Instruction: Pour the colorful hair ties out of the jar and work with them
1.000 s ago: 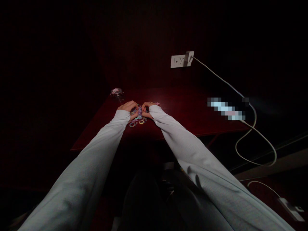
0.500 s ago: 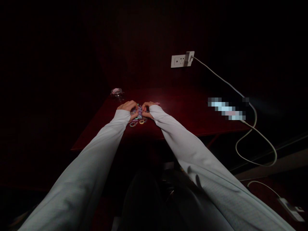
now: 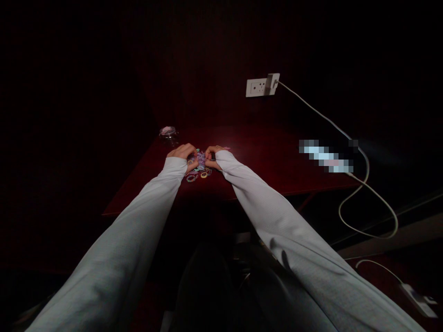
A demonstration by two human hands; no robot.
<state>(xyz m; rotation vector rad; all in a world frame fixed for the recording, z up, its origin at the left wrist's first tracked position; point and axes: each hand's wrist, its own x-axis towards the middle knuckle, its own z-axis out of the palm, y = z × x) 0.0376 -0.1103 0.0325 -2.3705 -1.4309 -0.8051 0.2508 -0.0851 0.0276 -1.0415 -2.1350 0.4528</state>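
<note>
A heap of small, many-coloured rings that look like hair ties (image 3: 200, 159) lies on the dark red table between my two hands. My left hand (image 3: 183, 153) is curled at the heap's left side, thumb below and fingers above, with some of the hair ties in its grasp. From the right, my right hand (image 3: 212, 154) has its fingers bent inward against the heap; its fingertips are partly hidden. A few loose rings, among them a yellow hair tie (image 3: 204, 175), lie at the near edge of the heap.
A clear jar (image 3: 169, 133) with something pink on top stands at the back left of the table (image 3: 270, 170). On the wall is a socket (image 3: 258, 87) with a charger, whose white cable (image 3: 321, 116) runs to a blurred-out lit device (image 3: 325, 157) at right.
Both hands have stayed almost in place. They have drawn slightly apart, and a little more of the heap shows between them.
</note>
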